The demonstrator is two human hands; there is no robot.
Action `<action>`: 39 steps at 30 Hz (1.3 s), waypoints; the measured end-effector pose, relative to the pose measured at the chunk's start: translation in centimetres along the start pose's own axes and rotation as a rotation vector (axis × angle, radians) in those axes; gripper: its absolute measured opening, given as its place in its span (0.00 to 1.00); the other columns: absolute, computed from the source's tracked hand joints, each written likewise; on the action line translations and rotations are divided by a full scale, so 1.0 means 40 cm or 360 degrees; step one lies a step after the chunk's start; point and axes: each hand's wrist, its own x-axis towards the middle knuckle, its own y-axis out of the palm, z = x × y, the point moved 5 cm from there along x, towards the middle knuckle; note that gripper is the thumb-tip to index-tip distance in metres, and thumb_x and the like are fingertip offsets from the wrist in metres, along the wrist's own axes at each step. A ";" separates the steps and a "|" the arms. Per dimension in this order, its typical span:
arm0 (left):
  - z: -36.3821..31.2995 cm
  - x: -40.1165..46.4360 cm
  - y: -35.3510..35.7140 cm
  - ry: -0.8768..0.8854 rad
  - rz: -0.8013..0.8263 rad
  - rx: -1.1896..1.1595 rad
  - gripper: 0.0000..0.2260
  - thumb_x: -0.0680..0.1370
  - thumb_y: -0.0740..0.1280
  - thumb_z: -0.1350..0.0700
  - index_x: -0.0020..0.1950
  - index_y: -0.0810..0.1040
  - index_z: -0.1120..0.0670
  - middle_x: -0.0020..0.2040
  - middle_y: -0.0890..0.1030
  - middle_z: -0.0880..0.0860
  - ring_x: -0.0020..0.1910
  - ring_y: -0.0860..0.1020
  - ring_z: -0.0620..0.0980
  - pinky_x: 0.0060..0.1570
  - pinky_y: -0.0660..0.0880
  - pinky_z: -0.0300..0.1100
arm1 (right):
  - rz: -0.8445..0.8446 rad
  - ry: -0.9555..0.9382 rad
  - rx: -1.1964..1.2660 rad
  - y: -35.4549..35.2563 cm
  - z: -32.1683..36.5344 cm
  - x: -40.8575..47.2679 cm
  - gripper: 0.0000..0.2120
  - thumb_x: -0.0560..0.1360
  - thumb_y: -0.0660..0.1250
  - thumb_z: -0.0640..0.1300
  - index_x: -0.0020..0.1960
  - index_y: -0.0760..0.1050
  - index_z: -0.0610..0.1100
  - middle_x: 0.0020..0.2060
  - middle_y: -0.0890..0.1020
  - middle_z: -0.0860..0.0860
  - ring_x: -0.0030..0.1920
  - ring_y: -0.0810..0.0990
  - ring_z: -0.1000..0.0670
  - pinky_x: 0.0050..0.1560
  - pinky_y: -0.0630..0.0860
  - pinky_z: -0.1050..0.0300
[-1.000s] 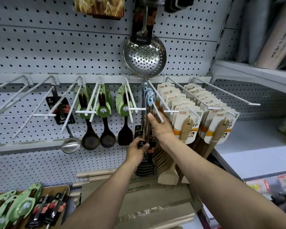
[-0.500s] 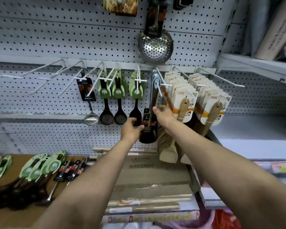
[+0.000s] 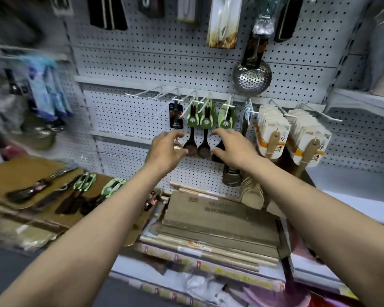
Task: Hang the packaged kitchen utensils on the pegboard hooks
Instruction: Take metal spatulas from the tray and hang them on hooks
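While both arms reach toward the pegboard (image 3: pixel 142 63), neither hand holds anything: the left hand (image 3: pixel 164 151) and the right hand (image 3: pixel 233 149) hover with fingers loosely spread in front of the hung stock. Done so far, judging by what hangs: a ladle card (image 3: pixel 176 116), three green-carded dark spoons (image 3: pixel 205 120), a slotted turner (image 3: pixel 244 127) on the next hook, and two full rows of wooden spatulas (image 3: pixel 273 129). Several hooks (image 3: pixel 146 94) at upper left carry nothing. Left to hang: the packaged utensils (image 3: pixel 80 193) lying on the brown tray (image 3: pixel 20 173) at lower left, green-carded and black-carded alike, well apart from both hands. The task looks roughly half complete; the likely next step is a fetch from the tray
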 end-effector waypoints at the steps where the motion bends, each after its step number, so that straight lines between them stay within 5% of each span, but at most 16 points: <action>1: 0.006 -0.021 -0.032 0.0016 -0.0013 0.0088 0.21 0.75 0.72 0.48 0.66 0.72 0.45 0.65 0.75 0.51 0.63 0.73 0.51 0.61 0.69 0.46 | -0.0036 -0.0051 -0.0046 -0.009 0.028 -0.016 0.27 0.78 0.66 0.55 0.74 0.65 0.51 0.71 0.72 0.47 0.70 0.70 0.44 0.69 0.71 0.43; 9: 0.140 -0.136 -0.241 0.0035 -0.0022 0.0578 0.24 0.76 0.69 0.45 0.70 0.68 0.45 0.68 0.71 0.51 0.68 0.67 0.54 0.62 0.70 0.53 | -0.0101 -0.0269 -0.0119 0.022 0.262 -0.072 0.26 0.80 0.61 0.59 0.76 0.63 0.53 0.71 0.71 0.50 0.71 0.68 0.47 0.71 0.66 0.47; 27: 0.750 -0.172 -0.796 -0.0042 0.0006 0.0666 0.24 0.75 0.70 0.45 0.69 0.69 0.47 0.66 0.73 0.54 0.65 0.71 0.57 0.63 0.71 0.55 | -0.0010 -0.0377 0.0048 0.228 1.076 0.106 0.26 0.79 0.63 0.59 0.75 0.63 0.54 0.72 0.70 0.50 0.72 0.67 0.46 0.70 0.67 0.47; 39: 1.119 -0.055 -0.992 -0.0189 -0.0070 0.0663 0.23 0.76 0.69 0.44 0.69 0.69 0.46 0.66 0.73 0.51 0.65 0.71 0.53 0.63 0.72 0.53 | 0.0147 -0.0513 0.0142 0.440 1.433 0.383 0.26 0.79 0.64 0.57 0.75 0.63 0.55 0.74 0.68 0.50 0.75 0.64 0.47 0.73 0.64 0.47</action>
